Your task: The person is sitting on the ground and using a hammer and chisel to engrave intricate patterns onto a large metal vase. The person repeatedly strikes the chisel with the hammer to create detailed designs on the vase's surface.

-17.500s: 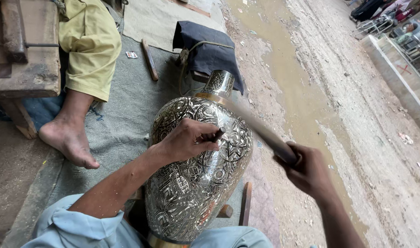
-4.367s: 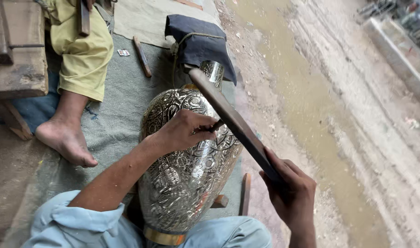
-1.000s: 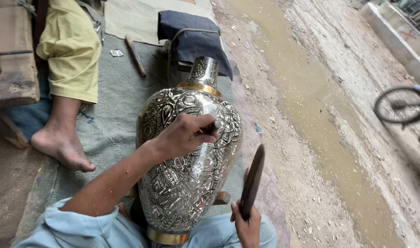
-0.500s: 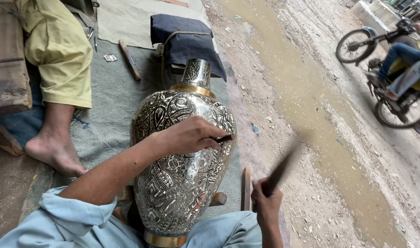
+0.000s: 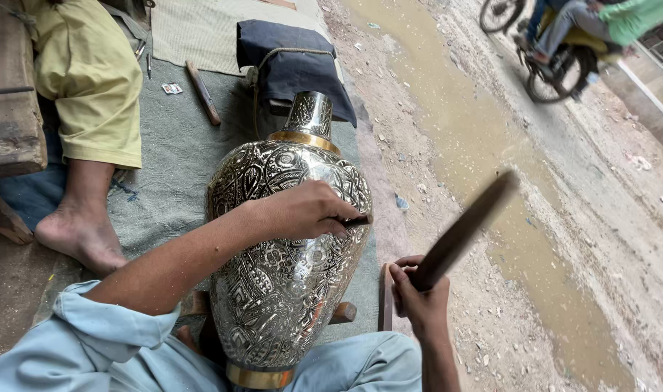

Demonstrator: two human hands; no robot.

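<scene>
Left hand (image 5: 302, 212) pinches a chisel (image 5: 357, 220) on the vase (image 5: 284, 283); right hand (image 5: 418, 294) clenches a stick (image 5: 462, 232); a mis-swing could strike knuckles

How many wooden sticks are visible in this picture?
3: a dark stick raised in the right hand; one lying on the ground beside that hand; one on the grey mat. Others may be hidden.

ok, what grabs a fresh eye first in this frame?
The big engraved silver vase with gold bands fills the centre, lying against the person's lap. The left hand presses a small dark tool to its shoulder, while the right hand holds a dark wooden stick raised at right. A motorbike passes top right.
</scene>
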